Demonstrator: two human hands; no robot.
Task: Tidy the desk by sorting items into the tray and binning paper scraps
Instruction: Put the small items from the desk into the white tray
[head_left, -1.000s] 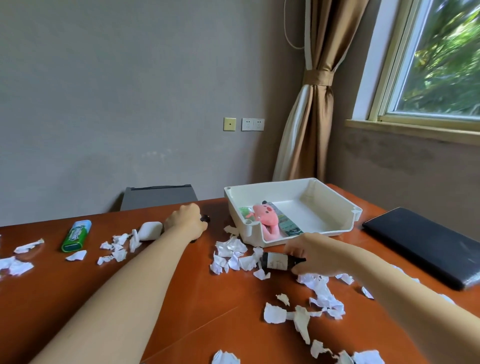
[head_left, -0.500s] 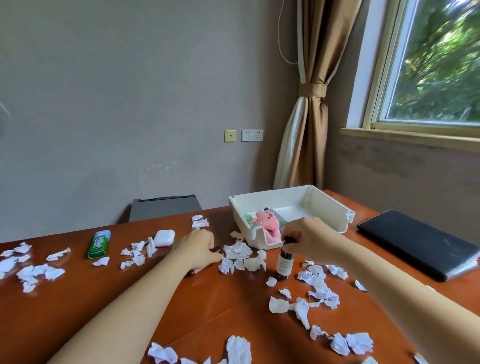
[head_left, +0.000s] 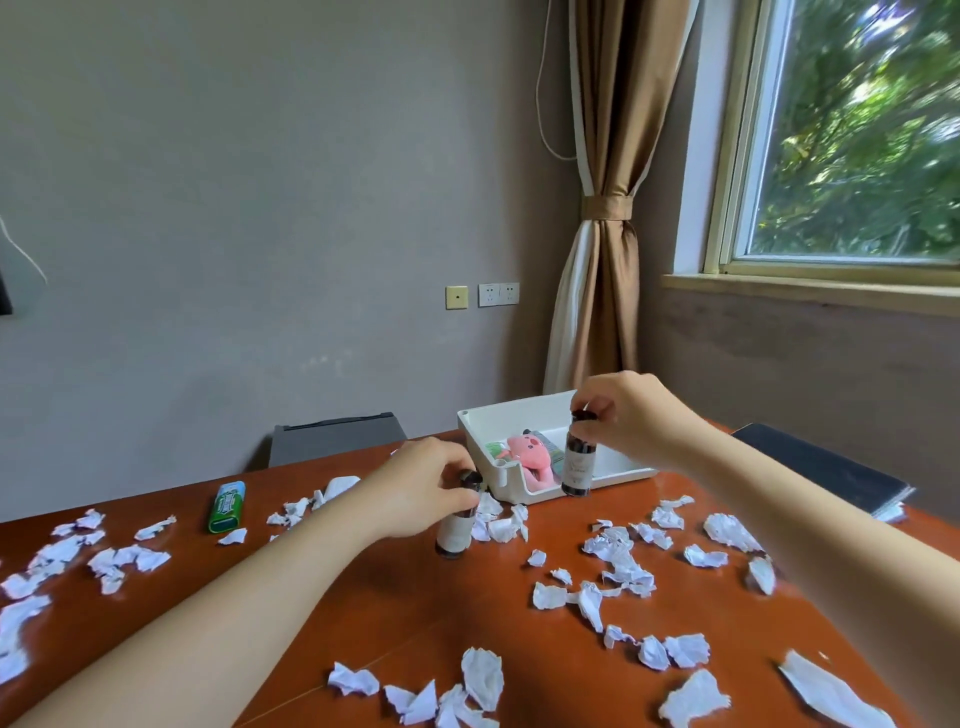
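My right hand (head_left: 631, 415) pinches the cap of a dark bottle (head_left: 578, 462) with a pale label, held upright in the air just in front of the white tray (head_left: 511, 415). My left hand (head_left: 423, 486) grips the top of a second small labelled bottle (head_left: 454, 532), upright just above the wooden desk (head_left: 322, 623). Inside the tray lie a pink plush toy (head_left: 527, 452) and some green packets. White paper scraps (head_left: 615, 566) are strewn across the desk.
A green tube (head_left: 226, 506) and a white case (head_left: 340, 486) lie at the left back of the desk. A black notebook (head_left: 831, 467) sits at the right edge. Behind the desk stands a grey chair back (head_left: 332, 436). Curtain and window are at the right.
My right hand has lifted the dark bottle off the desk and up toward the tray. My left hand has raised a second bottle upright. The camera has tilted and drawn back.
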